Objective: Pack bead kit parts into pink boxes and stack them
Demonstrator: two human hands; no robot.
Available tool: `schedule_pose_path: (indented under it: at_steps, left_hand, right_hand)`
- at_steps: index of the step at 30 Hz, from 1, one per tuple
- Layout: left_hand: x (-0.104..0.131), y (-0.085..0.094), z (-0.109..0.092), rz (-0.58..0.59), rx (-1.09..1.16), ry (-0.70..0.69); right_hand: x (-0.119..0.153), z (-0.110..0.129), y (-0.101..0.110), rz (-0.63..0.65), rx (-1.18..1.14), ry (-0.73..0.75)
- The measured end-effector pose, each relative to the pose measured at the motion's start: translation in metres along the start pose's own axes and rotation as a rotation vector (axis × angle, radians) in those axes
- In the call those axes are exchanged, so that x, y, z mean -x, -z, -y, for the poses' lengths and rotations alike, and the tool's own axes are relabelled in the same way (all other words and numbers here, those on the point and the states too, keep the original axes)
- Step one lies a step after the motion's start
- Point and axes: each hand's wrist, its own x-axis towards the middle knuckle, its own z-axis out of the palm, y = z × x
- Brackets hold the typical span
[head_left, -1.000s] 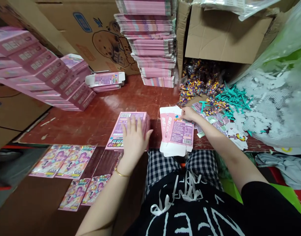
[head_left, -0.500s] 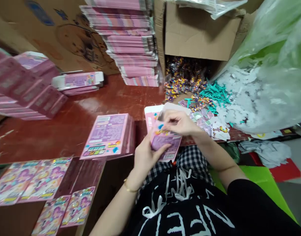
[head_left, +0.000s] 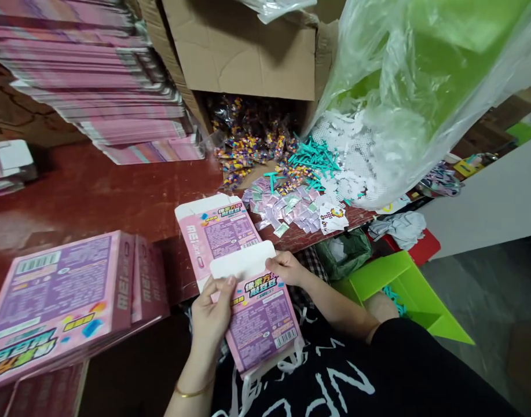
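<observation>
A pink and purple carton with a raised white flap is held over my lap. My left hand grips its left edge, thumb on the front near the flap. At the upper right corner, my right hand pinches the carton beside the flap. Just behind lies another flat pink carton at the table's edge, its lower part covered by the held one. Several pink boxes lie stacked on the table to the left.
Flat cartons rise in a tall pile behind. A cardboard box spills small colourful packets. Nearby are teal sticks, shiny sachets and white pieces in a clear bag. A green bin stands at right.
The view has shifted right and closer. The held carton now faces up with its white flap raised, and my right hand has moved from across its front to its upper right corner.
</observation>
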Motion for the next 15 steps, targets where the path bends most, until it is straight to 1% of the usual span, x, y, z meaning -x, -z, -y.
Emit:
schedule_pose_path:
  at_steps: [1, 2, 4, 5, 6, 7, 8, 10, 12, 13, 15]
  left_hand:
    - [-0.001, -0.001, 0.002, 0.003, -0.027, -0.008]
    - [0.000, -0.002, 0.004, -0.043, -0.041, -0.031]
    - [0.001, -0.005, 0.008, -0.197, -0.004, -0.117]
    - [0.002, -0.006, 0.009, -0.257, 0.030, -0.161]
    - [0.002, -0.007, 0.008, -0.283, 0.053, -0.194]
    - [0.001, -0.006, 0.006, -0.271, 0.058, -0.207]
    - [-0.001, -0.006, 0.003, -0.229, 0.044, -0.193]
    - [-0.007, -0.004, -0.005, -0.152, 0.000, -0.111]
    - [-0.011, -0.002, -0.011, -0.071, -0.009, -0.029]
    - [-0.011, -0.002, -0.012, -0.038, -0.001, -0.017]
    - [-0.008, -0.005, -0.012, 0.024, 0.027, -0.058]
  right_hand:
    - [0.001, -0.001, -0.002, -0.044, -0.005, 0.040]
    - [0.003, -0.001, -0.004, -0.118, -0.017, 0.092]
    - [0.007, 0.000, -0.009, -0.270, -0.088, 0.170]
    - [0.009, 0.002, -0.011, -0.306, -0.136, 0.175]
    - [0.010, 0.004, -0.012, -0.307, -0.176, 0.159]
    - [0.009, 0.007, -0.011, -0.276, -0.200, 0.129]
    - [0.007, 0.010, -0.010, -0.224, -0.205, 0.092]
    - [0.001, 0.017, -0.002, -0.111, -0.170, 0.033]
    - [-0.008, 0.021, 0.009, -0.027, -0.142, 0.009]
    - [-0.011, 0.021, 0.015, 0.008, -0.133, 0.001]
    - [-0.015, 0.020, 0.024, 0.041, -0.124, -0.004]
